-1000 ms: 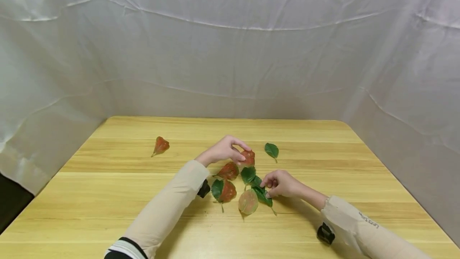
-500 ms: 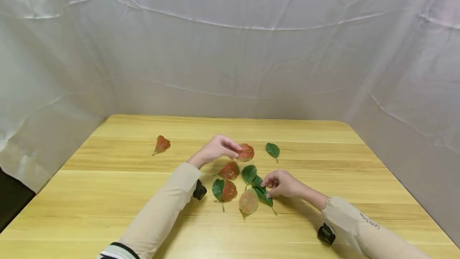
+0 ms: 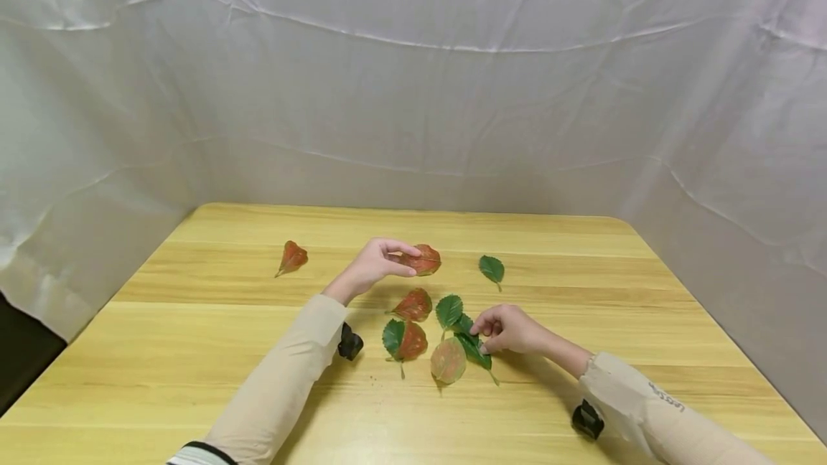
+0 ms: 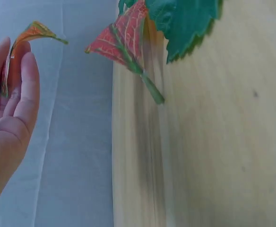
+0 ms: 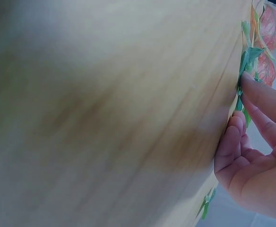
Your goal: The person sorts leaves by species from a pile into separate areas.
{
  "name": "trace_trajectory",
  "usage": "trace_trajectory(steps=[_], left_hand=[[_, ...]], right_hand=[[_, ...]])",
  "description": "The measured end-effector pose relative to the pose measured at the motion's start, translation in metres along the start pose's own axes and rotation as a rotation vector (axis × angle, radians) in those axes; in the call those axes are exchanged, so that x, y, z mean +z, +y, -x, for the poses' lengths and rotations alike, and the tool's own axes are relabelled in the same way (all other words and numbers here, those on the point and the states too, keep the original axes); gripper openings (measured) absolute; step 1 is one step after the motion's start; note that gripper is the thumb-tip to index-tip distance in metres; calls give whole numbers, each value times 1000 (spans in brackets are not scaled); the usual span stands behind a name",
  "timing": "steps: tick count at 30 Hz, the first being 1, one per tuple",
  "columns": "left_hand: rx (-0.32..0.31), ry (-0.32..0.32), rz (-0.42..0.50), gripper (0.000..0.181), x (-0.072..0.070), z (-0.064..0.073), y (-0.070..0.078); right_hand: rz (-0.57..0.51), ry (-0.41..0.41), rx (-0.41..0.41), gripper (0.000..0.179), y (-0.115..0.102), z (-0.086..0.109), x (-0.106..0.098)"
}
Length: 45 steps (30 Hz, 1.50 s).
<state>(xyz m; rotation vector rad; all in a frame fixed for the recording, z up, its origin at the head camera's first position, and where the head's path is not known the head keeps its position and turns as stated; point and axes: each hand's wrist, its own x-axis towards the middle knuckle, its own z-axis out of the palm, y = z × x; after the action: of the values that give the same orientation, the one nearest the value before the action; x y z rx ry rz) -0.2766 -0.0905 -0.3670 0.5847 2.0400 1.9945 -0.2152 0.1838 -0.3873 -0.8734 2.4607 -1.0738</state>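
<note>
Left hand pinches a red leaf over the tabletop; the leaf juts rightward from its fingers, long axis roughly crosswise. Right hand touches a green leaf with bent fingers; whether they grip it, I cannot tell

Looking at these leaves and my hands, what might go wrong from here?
The left hand pinches a thin red leaf that looks bent in the left wrist view, so it might slip free or crease further.

The right hand touches overlapping green leaves; a small movement there could drag them out of place, perhaps nudging the pale leaf beside them.
</note>
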Motion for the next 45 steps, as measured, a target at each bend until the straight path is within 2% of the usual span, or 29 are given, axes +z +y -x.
trace_trajectory(steps=[8, 16, 20, 23, 28, 38, 45], left_hand=[[32, 26, -27, 25, -10, 8, 0], [1, 54, -49, 21, -24, 19, -3], [23, 46, -78, 21, -30, 23, -4], [39, 22, -63, 18, -34, 24, -6], [22, 15, -37, 10, -36, 26, -7], [-12, 126, -88, 24, -39, 30, -9], [-9, 168, -47, 30, -43, 31, -6]], right_hand=[[-14, -1, -9, 20, -1, 0, 0], [-11, -1, -7, 19, 0, 0, 0], [-16, -2, -7, 19, 0, 0, 0], [-18, -1, -8, 19, -1, -1, -1], [-18, -1, -13, 19, -3, -1, -1], [7, -6, -20, 18, 2, 0, 0], [5, -2, -5, 18, 4, 0, -1]])
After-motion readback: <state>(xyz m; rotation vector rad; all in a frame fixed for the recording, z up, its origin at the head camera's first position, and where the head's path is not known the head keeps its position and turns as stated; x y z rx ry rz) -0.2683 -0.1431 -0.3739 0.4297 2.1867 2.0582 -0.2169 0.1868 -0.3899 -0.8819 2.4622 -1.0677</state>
